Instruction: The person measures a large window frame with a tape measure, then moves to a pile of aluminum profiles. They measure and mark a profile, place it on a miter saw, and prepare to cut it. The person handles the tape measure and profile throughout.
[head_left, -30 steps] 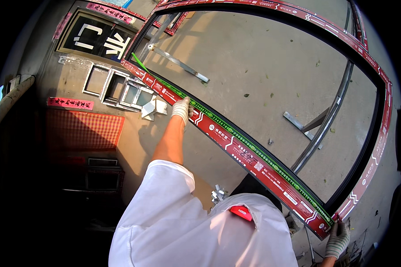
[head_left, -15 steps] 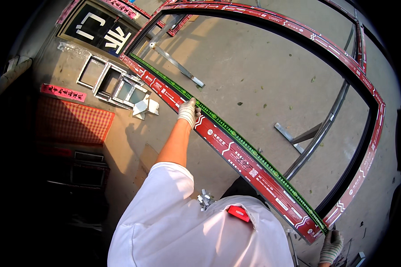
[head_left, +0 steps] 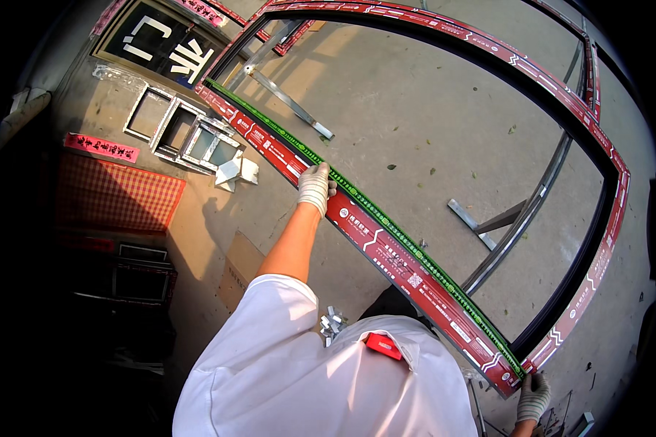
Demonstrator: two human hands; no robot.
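A large rectangular window or door frame (head_left: 430, 309), covered in printed red film with a black inner edge, stretches before me. Along its near bar lies a bright green tape measure blade (head_left: 386, 222), running almost from corner to corner. My left hand (head_left: 315, 189), in a pale knit glove, is closed over the bar with its fingers at the blade. At the lower right corner my right hand (head_left: 534, 397), in a striped glove, pinches the blade's end against the frame. No tape case shows at either end.
Metal supports (head_left: 506, 222) stand under the frame. Small white frames (head_left: 189, 135) and a black sign board (head_left: 157, 47) lie on the left, near a checked red mat (head_left: 120, 193). Metal pieces (head_left: 333, 324) lie by my body; cardboard (head_left: 240, 269) is on the floor.
The green blade has slid a little toward the far left corner. My right hand has moved slightly left, in against the frame corner, and my left hand slightly right along the bar.
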